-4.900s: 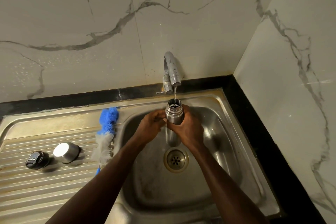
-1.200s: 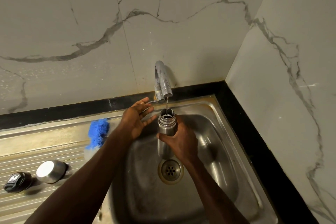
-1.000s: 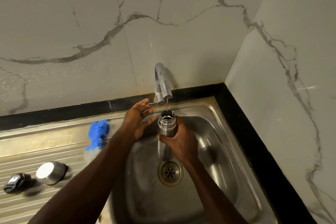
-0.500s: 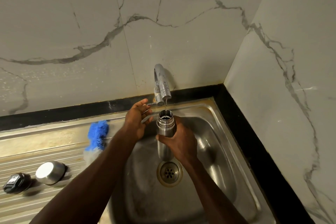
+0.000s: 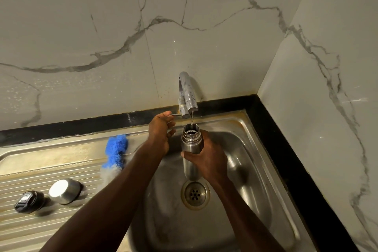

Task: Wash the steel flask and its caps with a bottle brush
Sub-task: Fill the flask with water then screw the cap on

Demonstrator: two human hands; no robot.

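My right hand (image 5: 206, 162) grips the steel flask (image 5: 191, 139) upright over the sink basin (image 5: 241, 170), its open mouth under the tap (image 5: 187, 96). A thin stream of water runs into the flask. My left hand (image 5: 160, 131) is off the flask, with loosely bent fingers touching the end of the tap's small lever (image 5: 177, 115). The bottle brush (image 5: 115, 149), with blue and white bristles, lies on the drainboard beside the basin, its handle hidden under my left forearm. The steel cap (image 5: 64, 190) and the black cap (image 5: 28, 201) lie further left.
The ribbed steel drainboard (image 5: 30, 170) fills the left side. The drain (image 5: 195, 193) sits in the basin floor below the flask. Marble walls close the back and the right, with a black ledge (image 5: 286, 159) along them.
My left hand has let go of the flask and reached up to the tap lever, closing in on it over the last second. The flask stays under the stream in my right hand.
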